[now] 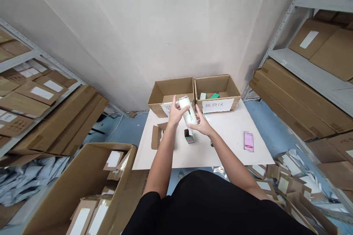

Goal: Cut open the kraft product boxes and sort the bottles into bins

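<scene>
Both my hands hold a white cylindrical bottle (188,111) with a silver cap, tilted above the white table (226,143). My left hand (175,113) grips its upper part, fingers wrapped round it. My right hand (202,122) supports the lower end with fingers curled under it. Just below the bottle, a small open green and white carton (189,136) stands upright on the table. An opened brown cardboard mailer (157,135) lies to the left of the carton.
Two open cardboard boxes (171,93) (220,91) with paper labels stand at the table's far edge; the right one holds small green items. A pink blurred card (248,141) lies at the right. Shelves of flat parcels flank both sides. A large box (82,183) of mailers sits lower left.
</scene>
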`<move>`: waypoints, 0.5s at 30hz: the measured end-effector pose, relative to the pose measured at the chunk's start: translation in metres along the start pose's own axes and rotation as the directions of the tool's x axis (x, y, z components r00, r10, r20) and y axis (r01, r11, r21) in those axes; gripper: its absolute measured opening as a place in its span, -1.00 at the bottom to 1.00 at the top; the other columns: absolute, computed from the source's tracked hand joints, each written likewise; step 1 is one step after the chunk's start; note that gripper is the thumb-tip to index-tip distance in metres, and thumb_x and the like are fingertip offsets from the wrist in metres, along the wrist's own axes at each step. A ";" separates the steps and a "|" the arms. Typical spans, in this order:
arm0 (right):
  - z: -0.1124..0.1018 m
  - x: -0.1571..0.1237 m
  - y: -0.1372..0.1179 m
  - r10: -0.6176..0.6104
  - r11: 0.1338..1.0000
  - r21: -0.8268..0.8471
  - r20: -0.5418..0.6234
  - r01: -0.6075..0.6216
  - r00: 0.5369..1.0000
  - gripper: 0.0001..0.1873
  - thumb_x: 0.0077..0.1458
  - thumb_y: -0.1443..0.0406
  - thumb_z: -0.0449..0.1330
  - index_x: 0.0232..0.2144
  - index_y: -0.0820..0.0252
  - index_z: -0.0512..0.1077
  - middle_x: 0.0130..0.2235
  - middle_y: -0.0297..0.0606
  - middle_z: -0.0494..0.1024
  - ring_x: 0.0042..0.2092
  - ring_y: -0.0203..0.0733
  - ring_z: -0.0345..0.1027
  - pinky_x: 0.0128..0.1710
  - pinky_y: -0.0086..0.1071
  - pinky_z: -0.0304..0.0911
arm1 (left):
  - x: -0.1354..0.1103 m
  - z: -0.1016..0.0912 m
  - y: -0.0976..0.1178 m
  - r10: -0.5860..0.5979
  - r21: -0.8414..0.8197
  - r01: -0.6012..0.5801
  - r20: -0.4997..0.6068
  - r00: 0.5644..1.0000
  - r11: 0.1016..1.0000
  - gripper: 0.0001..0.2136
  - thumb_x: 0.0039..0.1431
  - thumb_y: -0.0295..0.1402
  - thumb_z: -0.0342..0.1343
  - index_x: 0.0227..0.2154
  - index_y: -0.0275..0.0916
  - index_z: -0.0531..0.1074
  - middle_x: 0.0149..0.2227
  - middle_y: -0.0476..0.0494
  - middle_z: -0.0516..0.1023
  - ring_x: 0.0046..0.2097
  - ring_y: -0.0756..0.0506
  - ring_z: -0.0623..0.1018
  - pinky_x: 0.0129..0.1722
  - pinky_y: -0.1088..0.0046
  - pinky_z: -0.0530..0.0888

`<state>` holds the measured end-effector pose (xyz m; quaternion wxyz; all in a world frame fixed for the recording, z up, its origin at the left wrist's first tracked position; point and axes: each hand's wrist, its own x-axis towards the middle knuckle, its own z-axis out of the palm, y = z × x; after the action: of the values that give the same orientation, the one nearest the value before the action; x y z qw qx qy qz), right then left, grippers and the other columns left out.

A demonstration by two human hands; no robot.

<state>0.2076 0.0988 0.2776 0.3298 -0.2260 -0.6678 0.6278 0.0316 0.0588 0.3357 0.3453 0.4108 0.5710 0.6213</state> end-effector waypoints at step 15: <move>-0.017 -0.012 0.010 0.039 0.997 0.068 -0.053 -0.035 0.998 0.50 -0.13 0.04 0.57 0.55 -0.13 -0.35 0.10 -0.15 0.53 -0.02 -0.01 0.54 -0.02 -0.16 0.48 | -0.013 0.024 -0.009 -0.001 0.065 0.005 -0.072 0.997 0.998 0.25 -0.03 -0.13 0.53 0.55 -0.01 -0.24 0.19 -0.24 0.53 0.14 -0.19 0.57 0.19 0.22 0.48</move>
<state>0.2274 0.1031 0.2660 0.3435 -0.2443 -0.6328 0.6495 0.0586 0.0580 0.3253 0.3117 0.3983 0.6038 0.6161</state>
